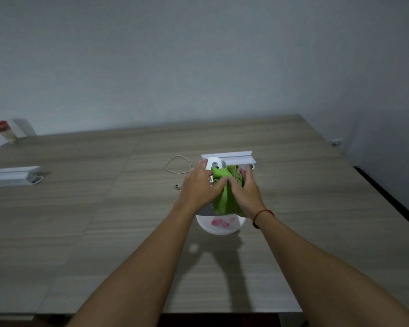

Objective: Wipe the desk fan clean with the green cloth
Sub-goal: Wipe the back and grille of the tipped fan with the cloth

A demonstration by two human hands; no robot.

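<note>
The desk fan (219,224) sits in the middle of the table (80,220), at 12 o'clock from the person. Its round white base is nearest. The fan stands up tall, and its white motor end points away, toward the wall.

The green cloth (227,197) lies draped over the fan. The left hand (200,185) rests on the fan, fingers spread flat. The right hand (246,192) presses the cloth, fingers together.

A hard push could tip the fan over. The cord (176,165), at 11 o'clock, could snag a hand.
</note>
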